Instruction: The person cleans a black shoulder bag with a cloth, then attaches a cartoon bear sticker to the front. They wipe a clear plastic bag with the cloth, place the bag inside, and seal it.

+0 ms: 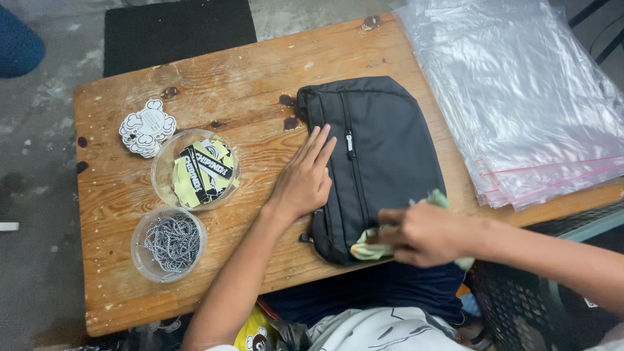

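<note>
Left hand (304, 179) lay spread flat on the black bag (374, 162) at mid-counter (253, 78), right hand (422, 234) pinched a pale cloth (365, 247) against the bag's near end, wiping apparently underway; zipper shut, plastic bags (520, 91) stacked right.

Looks like a small packing/merch workspace where I'm sitting: worn, stained wooden table (260, 71) on a bare concrete floor (39, 130), stack of clear zip bags (520, 91) w/ red seals, tub of printed stickers (198, 170), tub of ball chains (170, 244), pile of die-cut stickers (147, 127), black pouch (380, 156) laid out.
</note>
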